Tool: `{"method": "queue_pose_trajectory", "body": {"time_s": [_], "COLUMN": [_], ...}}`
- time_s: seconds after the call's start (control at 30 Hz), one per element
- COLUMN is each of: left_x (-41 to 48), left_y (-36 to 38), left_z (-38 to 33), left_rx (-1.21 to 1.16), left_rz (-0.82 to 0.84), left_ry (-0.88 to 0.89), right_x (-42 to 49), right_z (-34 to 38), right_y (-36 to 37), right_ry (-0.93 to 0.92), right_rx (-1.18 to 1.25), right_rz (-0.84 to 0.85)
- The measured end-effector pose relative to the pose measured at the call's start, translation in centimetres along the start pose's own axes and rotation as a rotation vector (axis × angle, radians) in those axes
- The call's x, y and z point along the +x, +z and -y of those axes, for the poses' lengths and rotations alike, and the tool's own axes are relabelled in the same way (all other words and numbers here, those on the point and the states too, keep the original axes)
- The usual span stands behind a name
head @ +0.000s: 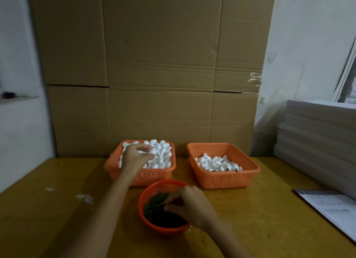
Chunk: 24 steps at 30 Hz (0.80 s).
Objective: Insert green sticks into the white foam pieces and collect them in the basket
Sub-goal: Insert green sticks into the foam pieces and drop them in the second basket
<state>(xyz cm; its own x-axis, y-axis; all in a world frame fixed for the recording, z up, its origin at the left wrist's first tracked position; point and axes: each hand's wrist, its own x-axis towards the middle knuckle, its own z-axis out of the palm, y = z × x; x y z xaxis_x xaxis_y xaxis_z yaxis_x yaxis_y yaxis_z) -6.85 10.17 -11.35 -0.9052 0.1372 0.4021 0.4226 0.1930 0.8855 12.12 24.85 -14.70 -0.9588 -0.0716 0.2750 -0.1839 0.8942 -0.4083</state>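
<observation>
reaching forward, the left hand has its fingers curled round a white foam piece on top of the heap, thumb underneath. the heap of smooth, egg-shaped foam pieces fills the left orange basket, a rectangular plastic one with perforated walls, standing at the far edge of the table. closer in, the right hand dips into a round orange sieve bowl, thumb and fingertips drawn together, pinching into the green sticks, a dark, bristly pile of short thin bits. the right orange basket, same make, sits just beside the first with a gap between them, and holds a shallower layer of stuck foam pieces, a few showing green ends. the wooden table is yellowish and worn, with white foam crumbs out on the left. corrugated cardboard boxes wall off the back, touching the table's far edge. a stack of white boards and a printed sheet crowd the right side.
</observation>
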Motion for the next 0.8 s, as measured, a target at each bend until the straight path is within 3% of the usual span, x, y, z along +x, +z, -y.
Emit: {"method": "queue_pose_trajectory", "body": {"time_s": [0.23,0.47,0.8], "left_x": [-5.4,-8.4,-9.4], "left_y": [-2.7,-2.5,-3.4], "left_z": [0.4,2.1,1.5], "left_rx": [-0.378,-0.628,-0.673], "left_rz": [0.120,0.134,0.117], "left_ry": [-0.056,-0.097,-0.023], "right_x": [-0.2,-1.2,-2.0], "right_z": [0.2,-0.2,-1.7], "right_y": [1.0,1.4,1.2], "right_ry": [0.020,0.009,0.095], "right_rx": [-0.004,0.043,0.239], "right_rz": [-0.051,-0.384,-0.441]}}
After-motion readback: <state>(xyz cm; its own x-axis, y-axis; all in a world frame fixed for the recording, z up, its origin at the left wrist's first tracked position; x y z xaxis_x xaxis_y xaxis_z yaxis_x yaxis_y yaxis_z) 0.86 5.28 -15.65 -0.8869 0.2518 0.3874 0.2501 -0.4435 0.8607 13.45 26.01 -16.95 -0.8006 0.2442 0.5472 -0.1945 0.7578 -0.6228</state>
